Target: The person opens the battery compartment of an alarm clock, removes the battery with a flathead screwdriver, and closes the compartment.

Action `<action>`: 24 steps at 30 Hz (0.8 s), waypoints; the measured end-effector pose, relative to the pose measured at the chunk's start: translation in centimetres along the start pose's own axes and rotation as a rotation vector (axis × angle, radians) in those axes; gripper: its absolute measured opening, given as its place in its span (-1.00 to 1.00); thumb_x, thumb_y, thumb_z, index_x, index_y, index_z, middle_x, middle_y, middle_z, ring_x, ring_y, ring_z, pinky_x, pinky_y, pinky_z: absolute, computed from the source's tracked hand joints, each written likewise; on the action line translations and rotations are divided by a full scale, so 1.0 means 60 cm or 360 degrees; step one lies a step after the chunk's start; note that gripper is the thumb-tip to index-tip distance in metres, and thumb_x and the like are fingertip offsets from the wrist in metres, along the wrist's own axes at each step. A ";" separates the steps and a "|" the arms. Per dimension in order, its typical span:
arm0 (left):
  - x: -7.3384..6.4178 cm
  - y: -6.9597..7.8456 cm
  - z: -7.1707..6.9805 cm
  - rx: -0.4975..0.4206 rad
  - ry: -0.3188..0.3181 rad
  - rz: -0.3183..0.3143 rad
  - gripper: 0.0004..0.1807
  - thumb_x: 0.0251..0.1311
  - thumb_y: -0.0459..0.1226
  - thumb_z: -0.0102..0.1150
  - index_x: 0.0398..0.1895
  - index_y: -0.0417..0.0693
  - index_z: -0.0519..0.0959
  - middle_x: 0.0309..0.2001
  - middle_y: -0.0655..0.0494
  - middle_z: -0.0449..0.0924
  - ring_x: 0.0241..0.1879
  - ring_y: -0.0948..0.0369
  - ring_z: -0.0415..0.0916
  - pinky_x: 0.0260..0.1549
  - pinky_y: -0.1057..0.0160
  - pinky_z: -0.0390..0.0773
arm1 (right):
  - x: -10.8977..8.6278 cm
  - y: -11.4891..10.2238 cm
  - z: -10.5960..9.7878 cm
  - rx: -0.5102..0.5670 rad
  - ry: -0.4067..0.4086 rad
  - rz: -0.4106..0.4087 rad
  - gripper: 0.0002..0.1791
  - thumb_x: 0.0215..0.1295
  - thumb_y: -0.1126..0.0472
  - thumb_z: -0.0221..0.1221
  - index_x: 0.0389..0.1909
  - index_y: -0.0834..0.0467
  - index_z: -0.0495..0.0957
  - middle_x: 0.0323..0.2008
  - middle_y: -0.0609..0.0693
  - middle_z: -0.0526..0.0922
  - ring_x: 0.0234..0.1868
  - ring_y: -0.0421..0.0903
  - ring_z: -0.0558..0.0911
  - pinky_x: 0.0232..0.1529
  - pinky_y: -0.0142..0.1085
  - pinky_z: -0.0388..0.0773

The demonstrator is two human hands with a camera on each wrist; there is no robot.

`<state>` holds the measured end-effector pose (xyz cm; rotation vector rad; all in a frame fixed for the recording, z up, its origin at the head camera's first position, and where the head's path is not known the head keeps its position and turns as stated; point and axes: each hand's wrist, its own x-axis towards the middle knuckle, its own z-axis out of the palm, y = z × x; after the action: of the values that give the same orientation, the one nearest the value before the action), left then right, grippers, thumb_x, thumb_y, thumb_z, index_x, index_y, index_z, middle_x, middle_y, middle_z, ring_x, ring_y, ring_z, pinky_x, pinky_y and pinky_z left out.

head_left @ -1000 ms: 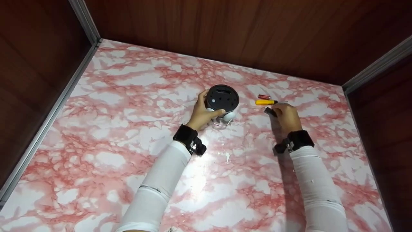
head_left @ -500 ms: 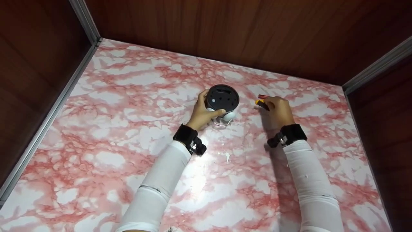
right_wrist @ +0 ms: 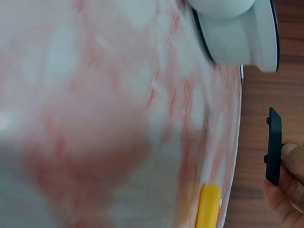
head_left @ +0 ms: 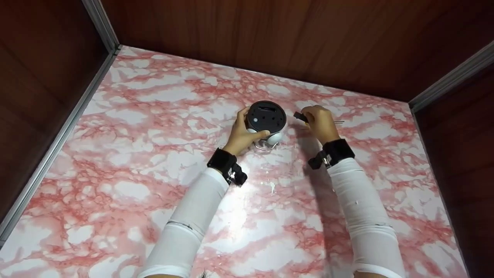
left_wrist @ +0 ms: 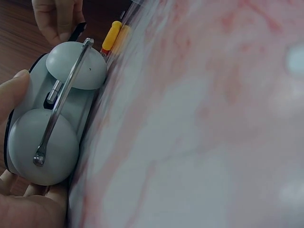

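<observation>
A twin-bell alarm clock point(head_left: 266, 116) lies face down, its black back upward and a slot-like battery compartment uncovered at the far end. Two white bells point(left_wrist: 43, 147) and a thin metal handle point(left_wrist: 64, 102) show in the left wrist view. My left hand point(head_left: 244, 133) grips the clock's left side, thumb over the near edge. Just right of the clock, my right hand point(head_left: 322, 121) pinches a small black battery cover point(right_wrist: 274, 147), held apart from the clock. Small tabs stick out from one side of the cover.
A yellow-handled screwdriver point(right_wrist: 209, 206) lies on the red-and-white marbled table point(head_left: 154, 185), mostly hidden by my right hand in the head view. Dark wood-grain panels point(head_left: 262, 38) wall in the table at the back and both sides.
My right hand has carried the battery cover leftward and slightly away, over the screwdriver, closer to the clock. The red battery is now hidden in the head view. My left hand and the clock stay put.
</observation>
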<state>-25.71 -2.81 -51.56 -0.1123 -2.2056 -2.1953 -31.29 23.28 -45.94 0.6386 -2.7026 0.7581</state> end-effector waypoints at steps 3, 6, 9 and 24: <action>0.001 0.001 0.001 0.0002 0.0002 -0.0008 0.10 -0.02 -0.31 0.60 0.54 -0.10 0.09 0.38 -0.13 0.35 0.33 0.10 0.32 0.33 0.27 0.27 | 0.007 -0.008 0.000 -0.0006 0.0011 -0.0006 -0.84 0.44 0.48 0.11 -0.18 0.37 0.68 -0.26 0.30 0.68 -0.21 0.19 0.64 -0.12 -0.04 0.57; 0.000 0.001 0.001 0.0006 0.0005 -0.0022 0.10 -0.02 -0.31 0.60 0.55 -0.08 0.09 0.38 -0.11 0.35 0.32 0.11 0.32 0.29 0.28 0.30 | 0.014 -0.014 0.000 0.0007 0.0028 -0.0008 -0.84 0.44 0.48 0.12 -0.19 0.35 0.69 -0.28 0.28 0.68 -0.25 0.15 0.64 -0.17 -0.07 0.56; 0.000 0.001 0.000 -0.0004 0.0009 -0.0028 0.10 -0.03 -0.31 0.60 0.55 -0.06 0.09 0.38 -0.10 0.35 0.32 0.12 0.32 0.26 0.27 0.34 | 0.019 -0.019 0.001 0.0018 0.0036 -0.0014 -0.84 0.43 0.48 0.12 -0.20 0.35 0.69 -0.27 0.27 0.69 -0.26 0.14 0.65 -0.24 -0.10 0.58; -0.001 0.002 -0.001 0.0051 -0.0001 -0.0038 0.12 -0.01 -0.27 0.60 0.56 -0.07 0.07 0.40 -0.09 0.34 0.35 0.10 0.31 0.34 0.24 0.26 | 0.039 -0.047 0.013 0.0063 0.0061 -0.0075 -0.83 0.39 0.52 0.11 -0.23 0.35 0.69 -0.30 0.23 0.71 -0.20 0.12 0.65 -0.09 -0.04 0.57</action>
<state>-25.67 -2.88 -51.41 -0.0865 -2.2537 -2.1709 -32.06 19.89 -44.56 0.6875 -2.6344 0.8056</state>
